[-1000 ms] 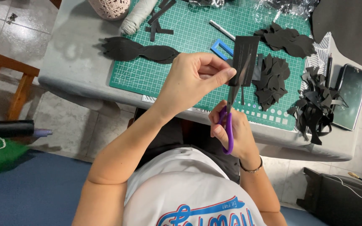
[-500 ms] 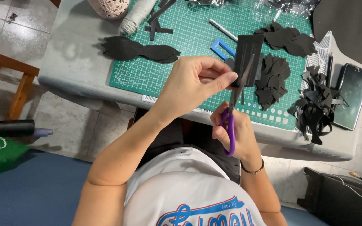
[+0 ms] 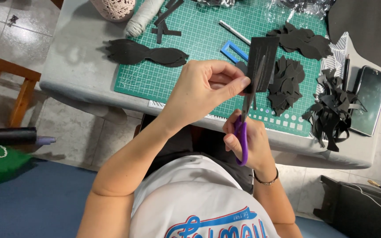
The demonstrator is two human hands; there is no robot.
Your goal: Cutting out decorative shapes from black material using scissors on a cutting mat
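Purple-handled scissors (image 3: 242, 136), black foam sheet (image 3: 263, 57), green gridded cutting mat (image 3: 190, 53)

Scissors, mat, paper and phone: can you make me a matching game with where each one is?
Things:
1. scissors
2. black sheet
3. cutting mat
4. phone

Places or colours:
A. green, lying on the grey table
B. at the table's right edge, beside the black scraps
C. purple handles, in the right hand
D. pinched by the left hand

Pairs: 1-C, 2-D, 3-A, 4-B

basket (image 3: 113, 8) cut off at top edge, scissors (image 3: 242, 132) handle partly hidden by right hand (image 3: 252, 141)
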